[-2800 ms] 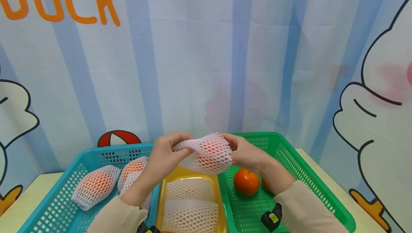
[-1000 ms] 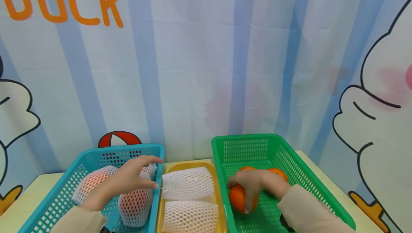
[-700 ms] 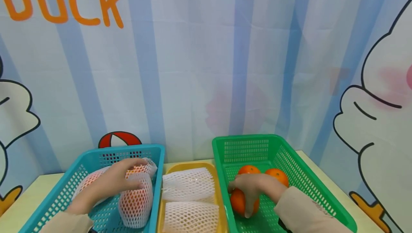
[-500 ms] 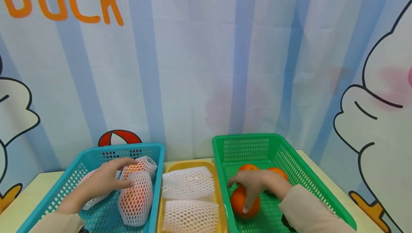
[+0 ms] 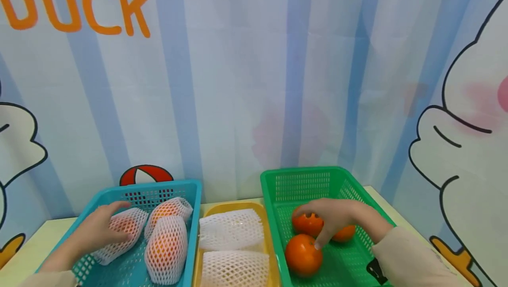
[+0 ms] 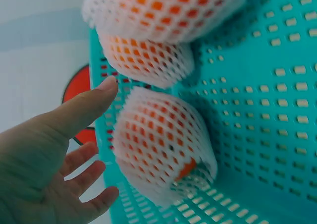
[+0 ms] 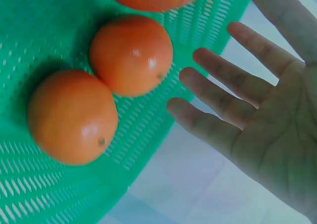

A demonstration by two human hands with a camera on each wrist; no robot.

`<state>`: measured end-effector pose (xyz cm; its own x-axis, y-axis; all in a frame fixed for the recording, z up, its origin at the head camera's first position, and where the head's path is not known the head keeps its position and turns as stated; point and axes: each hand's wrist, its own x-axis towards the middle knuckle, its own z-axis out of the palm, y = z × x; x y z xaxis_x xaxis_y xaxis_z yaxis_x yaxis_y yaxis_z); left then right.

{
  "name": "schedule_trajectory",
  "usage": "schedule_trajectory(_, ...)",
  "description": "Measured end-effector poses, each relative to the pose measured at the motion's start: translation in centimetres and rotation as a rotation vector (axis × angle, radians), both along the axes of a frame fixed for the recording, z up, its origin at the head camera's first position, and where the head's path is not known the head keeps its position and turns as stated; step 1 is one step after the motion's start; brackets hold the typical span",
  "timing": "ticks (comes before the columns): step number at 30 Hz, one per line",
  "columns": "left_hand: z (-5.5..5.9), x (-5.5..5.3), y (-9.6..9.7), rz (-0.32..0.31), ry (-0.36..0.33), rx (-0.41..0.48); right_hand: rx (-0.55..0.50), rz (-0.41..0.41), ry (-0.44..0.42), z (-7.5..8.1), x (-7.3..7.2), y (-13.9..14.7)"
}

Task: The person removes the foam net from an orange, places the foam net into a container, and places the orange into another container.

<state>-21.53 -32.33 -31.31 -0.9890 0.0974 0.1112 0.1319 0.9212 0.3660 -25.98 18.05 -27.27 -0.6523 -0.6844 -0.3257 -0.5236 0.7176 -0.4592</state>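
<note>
A pale yellow bench (image 5: 41, 240) is backed by a blue-and-white striped cloth curtain (image 5: 234, 102), on which orange lettering (image 5: 70, 5) and black-outlined white cartoon figures (image 5: 476, 159) are printed. Side by side on the bench are set a blue perforated plastic basket (image 5: 166, 185), a shallow yellow tray (image 5: 234, 206) and a green perforated plastic basket (image 5: 303, 185). Three orange fruits wrapped in white foam netting (image 5: 165, 251) are contained in the blue basket, white foam mesh sleeves (image 5: 235, 269) in the tray, and three bare round orange fruits (image 5: 303, 255) in the green basket. The left hand (image 5: 97, 229) is held beside the leftmost wrapped fruit, its fingers relaxed and nothing grasped. The right hand (image 5: 329, 218) is held over the bare fruits, fingers spread, nothing gripped; whether the front fruit is touched by its thumb cannot be told
</note>
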Motion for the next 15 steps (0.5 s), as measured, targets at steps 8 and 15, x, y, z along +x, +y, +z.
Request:
schedule_trajectory(8, -2.0, -0.4, -1.9, 0.116, -0.068, -0.046, -0.079, -0.04, 0.0, 0.7, 0.8, 3.6)
schedule_trajectory(15, -3.0, -1.1, -1.9, 0.159, -0.1, -0.041, -0.155, -0.066, 0.033, 0.3, 0.9, 7.8)
